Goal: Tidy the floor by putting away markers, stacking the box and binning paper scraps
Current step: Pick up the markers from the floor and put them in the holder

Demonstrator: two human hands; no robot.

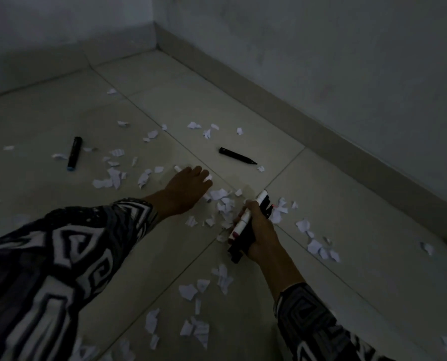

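Note:
My right hand [259,230] grips a bundle of markers [243,225], a white one with a red end on top of several black ones. My left hand [188,186] lies palm down on the floor over a white marker [177,168], of which only the end shows past my fingers. A black marker with a blue end [74,153] lies at the left. Another black marker [236,155] lies uncapped beyond my left hand. Torn white paper scraps [222,201] are scattered all over the tiles.
The tiled floor [347,230] meets a wall and skirting board [295,121] running diagonally at the right, with a corner at the top middle. The room is dim. More scraps [196,327] lie close to me.

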